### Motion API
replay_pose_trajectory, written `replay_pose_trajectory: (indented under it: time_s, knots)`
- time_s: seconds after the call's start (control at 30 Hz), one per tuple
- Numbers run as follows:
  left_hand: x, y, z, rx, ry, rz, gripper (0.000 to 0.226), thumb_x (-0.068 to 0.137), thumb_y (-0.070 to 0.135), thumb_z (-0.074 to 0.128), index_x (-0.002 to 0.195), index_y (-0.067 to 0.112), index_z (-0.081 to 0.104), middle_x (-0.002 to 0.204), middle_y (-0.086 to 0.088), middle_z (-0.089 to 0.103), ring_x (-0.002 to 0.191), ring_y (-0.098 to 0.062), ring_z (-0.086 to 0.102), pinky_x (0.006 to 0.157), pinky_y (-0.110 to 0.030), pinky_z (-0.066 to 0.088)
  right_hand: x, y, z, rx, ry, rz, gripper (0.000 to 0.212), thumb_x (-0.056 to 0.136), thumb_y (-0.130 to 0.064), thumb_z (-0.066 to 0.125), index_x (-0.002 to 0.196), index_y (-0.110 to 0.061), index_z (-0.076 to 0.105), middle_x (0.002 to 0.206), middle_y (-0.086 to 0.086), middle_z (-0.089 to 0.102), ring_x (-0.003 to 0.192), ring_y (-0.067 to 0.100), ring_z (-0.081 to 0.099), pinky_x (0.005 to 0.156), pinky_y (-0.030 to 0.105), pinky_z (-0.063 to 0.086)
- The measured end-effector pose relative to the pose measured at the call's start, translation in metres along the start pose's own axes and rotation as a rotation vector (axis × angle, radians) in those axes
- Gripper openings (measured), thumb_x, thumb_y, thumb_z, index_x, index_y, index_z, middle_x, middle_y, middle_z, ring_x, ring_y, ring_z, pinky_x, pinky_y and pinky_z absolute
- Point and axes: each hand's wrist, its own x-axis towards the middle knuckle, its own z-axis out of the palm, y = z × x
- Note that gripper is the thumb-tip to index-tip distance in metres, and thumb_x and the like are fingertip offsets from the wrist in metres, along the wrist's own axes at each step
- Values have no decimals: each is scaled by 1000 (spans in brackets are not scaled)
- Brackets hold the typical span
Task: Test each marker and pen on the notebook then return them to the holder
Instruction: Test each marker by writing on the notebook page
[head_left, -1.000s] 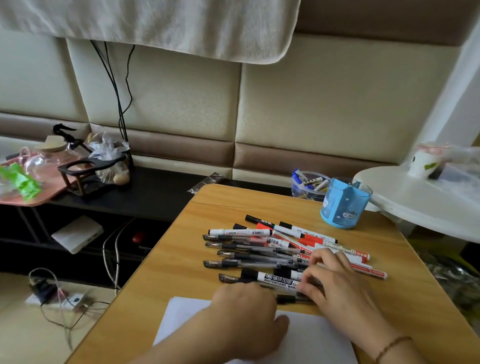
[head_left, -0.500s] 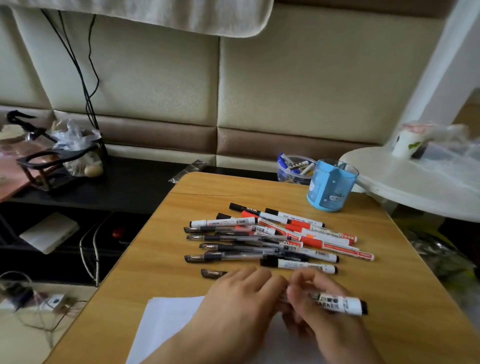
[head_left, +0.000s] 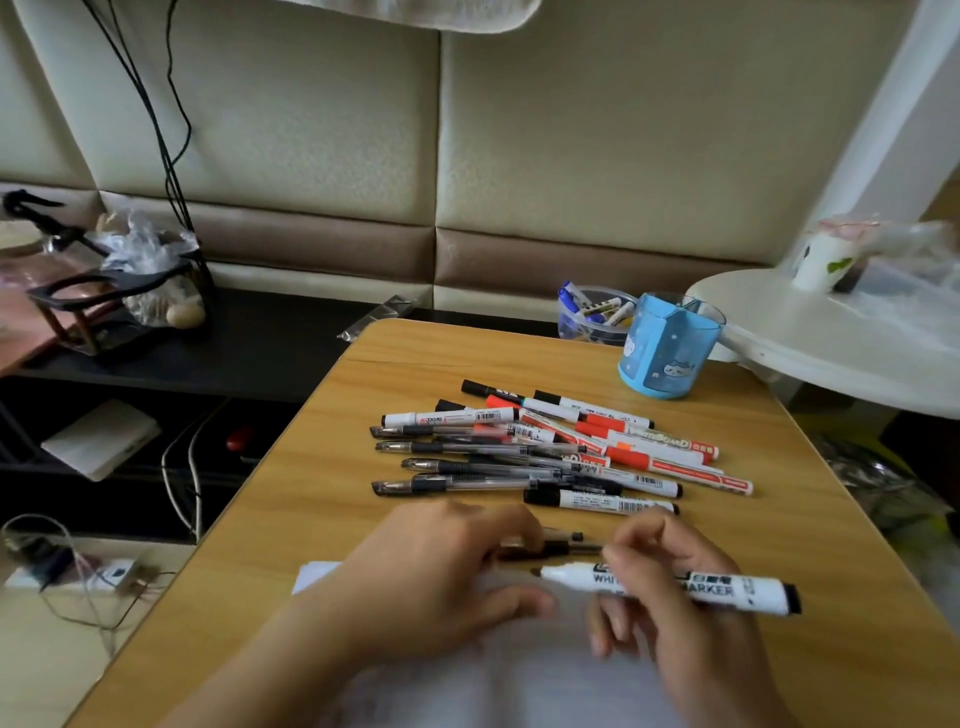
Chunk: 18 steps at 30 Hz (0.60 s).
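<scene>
The uncapped whiteboard marker lies level over the blurred white notebook, pinched by the right hand. The left hand curls beside its tip; its contents cannot be determined. The pen pile and blue holder sit beyond on the table.

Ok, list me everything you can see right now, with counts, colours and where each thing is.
Marker: one, white with black end, uncapped, in right hand above the paper.
Pile of pens and markers: over a dozen, black, red, white and clear, mid table.
Holder: one, blue, far right of table.
Tub: one, clear, small items inside, behind the holder.
Paper: white, near table edge, mostly under the hands.
Table: one, wood.
Round table: one, white, right, with a cup.
Shelf: one, black, left, with a bag and a stand.
Left hand: fingers curled, contents hidden.
Right hand: grips the marker.
</scene>
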Motion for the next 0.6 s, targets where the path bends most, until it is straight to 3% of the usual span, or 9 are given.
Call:
replay_pose_trajectory:
  time_s: [0.1,0.23,0.33,0.5,0.6]
  knots:
    - [-5,-16,-7,50,-73,-101,23,82,51,59,101,39,54,63,14,48,58,-2,46,51,-15,30,5,6,-4,-120,-25,21,31,65,-42,71,67,-13,63,45,14,56,42,38,51,39,24,37]
    - [-5,-22,-6,36,-159,-99,16,81,45,57,95,39,54,69,13,52,64,-5,50,52,-19,34,11,11,2,-289,-70,-4,26,68,-37,77,65,-18,60,47,7,56,43,20,48,42,28,37]
    - [-7,-25,-3,15,-138,-89,19,75,39,58,93,37,56,70,14,53,64,-6,50,53,-21,38,13,17,6,-359,-80,-43,23,71,-28,75,65,-14,58,48,6,55,42,12,42,41,22,30]
    - [-5,-23,6,-26,-83,-63,24,66,33,54,89,32,62,75,14,57,64,-7,52,56,-27,46,14,27,7,-391,-60,-39,35,73,-41,72,62,-14,52,45,2,46,41,9,35,41,21,26]
    - [-5,-23,8,-35,-74,-59,25,65,33,53,88,30,63,78,10,61,66,-10,55,56,-30,47,14,28,8,-414,-79,-44,30,76,-33,72,62,-15,52,44,0,45,40,6,34,40,19,26]
